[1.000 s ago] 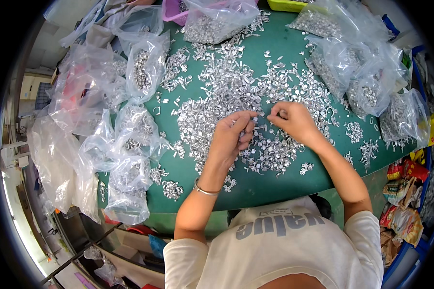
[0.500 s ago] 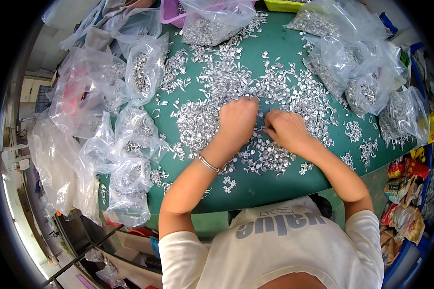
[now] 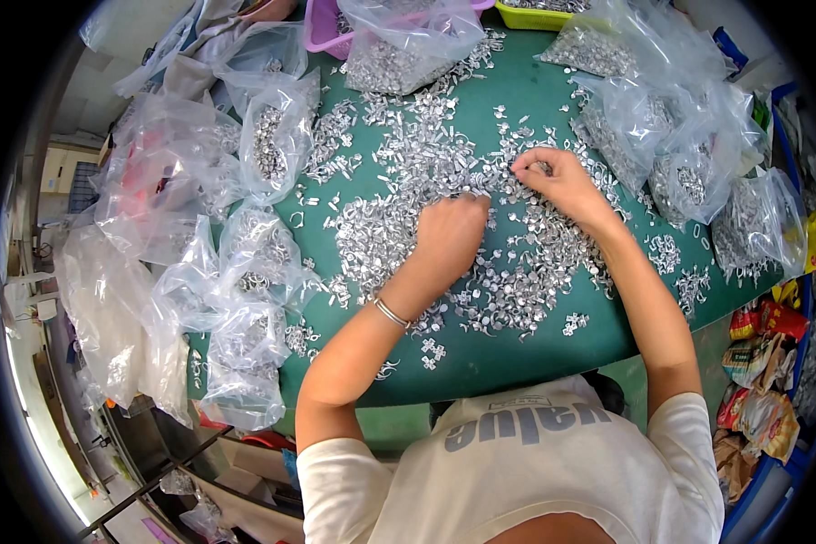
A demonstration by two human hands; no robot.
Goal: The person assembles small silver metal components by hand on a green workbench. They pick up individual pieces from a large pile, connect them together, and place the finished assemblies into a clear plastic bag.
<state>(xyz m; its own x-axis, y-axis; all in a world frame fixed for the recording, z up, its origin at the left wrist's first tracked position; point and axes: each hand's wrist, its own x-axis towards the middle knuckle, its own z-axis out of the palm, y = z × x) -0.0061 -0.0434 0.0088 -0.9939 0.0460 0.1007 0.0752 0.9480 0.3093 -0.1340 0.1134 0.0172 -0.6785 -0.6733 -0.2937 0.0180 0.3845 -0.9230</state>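
Observation:
Small silvery metal pieces (image 3: 372, 238), some like open rings and some like flat discs, lie heaped over the green tabletop (image 3: 517, 367). My left hand (image 3: 451, 234), with a bracelet (image 3: 392, 314) on its wrist, is curled closed at the right side of the larger heap; its fingertips are hidden. Farther out and to the right, my right hand (image 3: 560, 184) has thumb and forefinger drawn together at the upper edge of the right-hand pile (image 3: 548, 263). Whatever either hand grips is too small or too covered to make out.
Clear plastic bags of metal pieces line the left side (image 3: 267, 150) and the right side (image 3: 689, 172). At the far edge stand a purple basket (image 3: 322, 36), a filled bag (image 3: 399, 68) and a yellow-green tray (image 3: 530, 16). Small clusters (image 3: 433, 352) lie near the front edge.
My right hand has moved away from beside my left hand, farther out across the pile. My left hand has shifted slightly nearer and stays curled.

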